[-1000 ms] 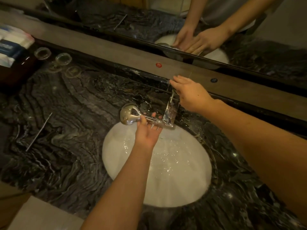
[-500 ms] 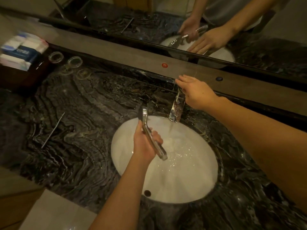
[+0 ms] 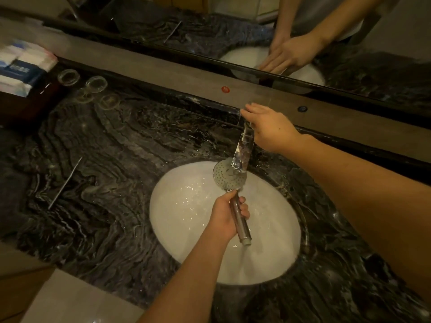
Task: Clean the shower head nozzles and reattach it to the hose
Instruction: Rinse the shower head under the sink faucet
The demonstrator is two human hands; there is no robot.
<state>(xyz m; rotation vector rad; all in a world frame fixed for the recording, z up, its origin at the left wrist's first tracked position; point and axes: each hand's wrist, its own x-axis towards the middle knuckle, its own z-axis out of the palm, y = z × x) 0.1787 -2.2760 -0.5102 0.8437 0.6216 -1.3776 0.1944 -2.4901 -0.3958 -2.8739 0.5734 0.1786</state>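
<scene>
1. Four clear glass dishes (image 3: pixel 89 88) sit at the far left of the dark marble counter (image 3: pixel 98 164), beside a stack of white-and-blue packets (image 3: pixel 22 68); a thin metal rod (image 3: pixel 65 183) lies on the stone nearer the white basin (image 3: pixel 186 206).
2. The left hand (image 3: pixel 227 215) has its fingers curled round the chrome handle of the shower head (image 3: pixel 229 174), which it holds over the basin with the nozzle face turned up and tucked just under the faucet spout (image 3: pixel 242 150). The handle's open threaded end points down toward the basin; no hose is attached or in sight.
3. The right hand (image 3: pixel 268 127) rests on top of the faucet with fingers nearly straight, gripping nothing (probably working the tap, though the lever itself is hidden).
4. My reading: this is the rinsing part of the cleaning. Whether water is running onto the nozzles I cannot tell, though the basin glistens wet. Finishing the rinse and screwing the head back onto its hose remain.
</scene>
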